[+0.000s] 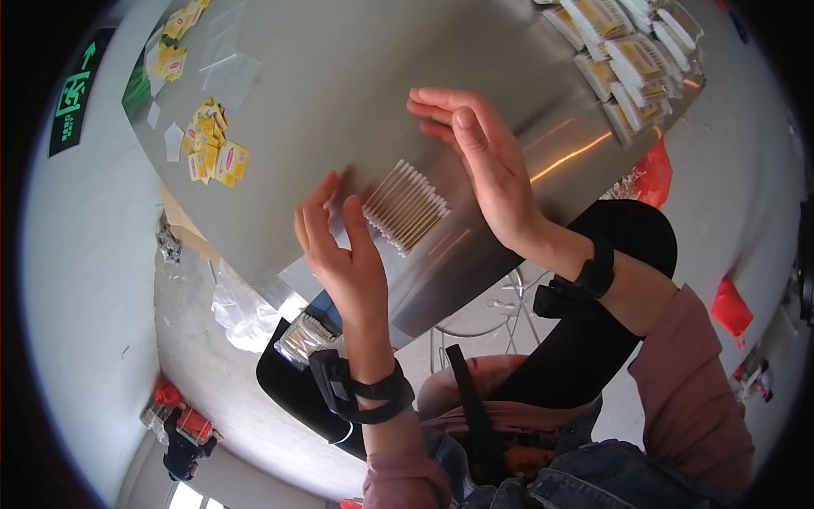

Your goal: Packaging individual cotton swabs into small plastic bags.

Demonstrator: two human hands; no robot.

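Observation:
A flat row of cotton swabs with pale wooden sticks and white tips lies on the metal table, between my two hands. My left hand is just left of the row, fingers curved and apart, thumb close to the swabs; whether it touches them I cannot tell. On the other side, my right hand is raised with fingers stretched out and thumb apart, nothing in it. Each wrist wears a black strap with a small device.
Yellow printed cards lie in a loose pile at the left, near clear plastic sleeves. Packed bags of swabs are heaped at the far right. Another pack of swabs sits by the table's near edge. A metal stool stands below.

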